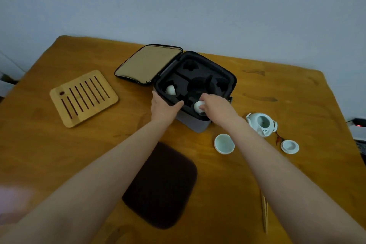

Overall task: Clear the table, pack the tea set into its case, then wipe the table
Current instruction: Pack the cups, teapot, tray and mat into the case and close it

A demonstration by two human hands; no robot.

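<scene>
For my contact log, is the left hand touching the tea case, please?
Touching: head view shows the left hand holding the tea case at its near rim.

Both arms stretched fwd. L hand clasps case corner; R hand pinches cup.

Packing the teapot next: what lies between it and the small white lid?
In the head view, a thin reddish cord lies between the teapot and the lid; whether it ties them together is unclear.
</scene>
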